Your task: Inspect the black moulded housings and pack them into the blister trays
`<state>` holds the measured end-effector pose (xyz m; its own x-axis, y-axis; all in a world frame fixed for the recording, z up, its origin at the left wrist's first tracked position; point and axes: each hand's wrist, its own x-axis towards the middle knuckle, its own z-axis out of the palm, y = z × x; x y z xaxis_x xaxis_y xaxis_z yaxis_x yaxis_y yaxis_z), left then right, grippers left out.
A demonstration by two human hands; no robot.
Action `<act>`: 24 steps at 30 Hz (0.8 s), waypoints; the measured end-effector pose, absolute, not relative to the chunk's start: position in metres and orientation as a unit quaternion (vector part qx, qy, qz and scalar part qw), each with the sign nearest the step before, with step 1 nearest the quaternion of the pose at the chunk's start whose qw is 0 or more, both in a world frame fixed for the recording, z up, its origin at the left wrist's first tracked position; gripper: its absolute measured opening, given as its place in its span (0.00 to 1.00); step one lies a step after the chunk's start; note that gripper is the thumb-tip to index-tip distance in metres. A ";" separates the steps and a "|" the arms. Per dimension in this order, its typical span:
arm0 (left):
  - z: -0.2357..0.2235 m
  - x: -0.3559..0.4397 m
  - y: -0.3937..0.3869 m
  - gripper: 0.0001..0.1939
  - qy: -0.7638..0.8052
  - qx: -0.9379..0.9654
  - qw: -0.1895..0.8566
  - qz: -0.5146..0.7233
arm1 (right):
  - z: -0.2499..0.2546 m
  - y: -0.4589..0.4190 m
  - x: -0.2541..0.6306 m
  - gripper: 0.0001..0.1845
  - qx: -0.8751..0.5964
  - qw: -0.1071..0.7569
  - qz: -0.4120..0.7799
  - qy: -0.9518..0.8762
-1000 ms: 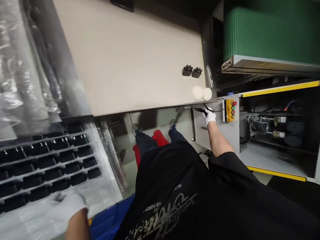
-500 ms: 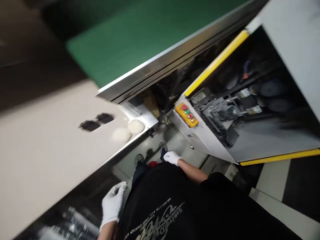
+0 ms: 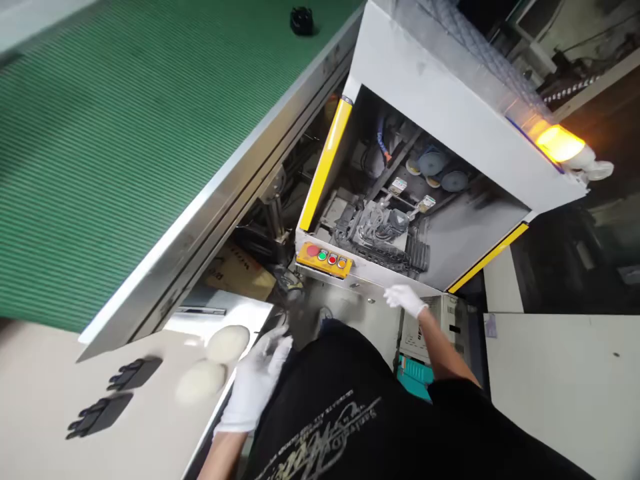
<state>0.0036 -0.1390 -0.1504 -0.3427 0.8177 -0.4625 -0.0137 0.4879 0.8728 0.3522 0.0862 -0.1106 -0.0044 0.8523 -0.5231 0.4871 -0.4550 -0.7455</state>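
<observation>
My left hand (image 3: 256, 379), in a white glove, is beside the table edge with its thumb and fingers apart and nothing between them. Close to it, two round cream-coloured pads (image 3: 228, 344) lie on the pale table (image 3: 30, 400). Further left are a black pronged piece (image 3: 134, 373) and a second one like it (image 3: 99, 415). My right hand (image 3: 406, 300), also white-gloved, hangs in the air before the grey machine cabinet (image 3: 440, 100). Its fingers are loosely stretched and hold nothing visible. A yellow button box (image 3: 324, 260) sits on the cabinet front, left of that hand.
A green ribbed conveyor belt (image 3: 150, 120) with a metal side rail (image 3: 220, 207) runs along the left, carrying a small black object (image 3: 302, 21). An orange lamp (image 3: 560, 143) glows on the cabinet. A teal box (image 3: 415, 377) and a white panel (image 3: 565, 380) are at the right.
The view has swung toward the machine, bringing the lamp and more of the belt into sight. My left hand has risen beside the table edge; my right hand has moved out toward the cabinet.
</observation>
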 end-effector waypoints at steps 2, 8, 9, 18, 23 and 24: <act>-0.147 0.007 -0.127 0.29 0.695 0.289 0.516 0.409 | -0.097 0.120 0.384 0.16 -0.702 0.272 0.497 -0.431; -0.151 0.009 -0.096 0.29 0.719 0.312 0.520 0.339 | -0.083 0.272 0.465 0.20 -0.683 0.474 0.457 -0.316; -0.152 0.011 -0.090 0.31 0.734 0.309 0.508 0.328 | -0.087 0.300 0.471 0.20 -0.677 0.480 0.464 -0.310; -0.142 0.089 -0.041 0.33 0.845 0.177 0.431 0.264 | -0.175 0.534 0.441 0.17 -0.613 0.439 0.552 -0.356; -0.126 0.130 -0.039 0.32 0.879 0.067 0.416 0.225 | -0.197 0.614 0.418 0.15 -0.559 0.402 0.492 -0.532; -0.126 0.135 -0.042 0.31 0.882 0.047 0.409 0.227 | -0.199 0.623 0.416 0.15 -0.555 0.393 0.486 -0.549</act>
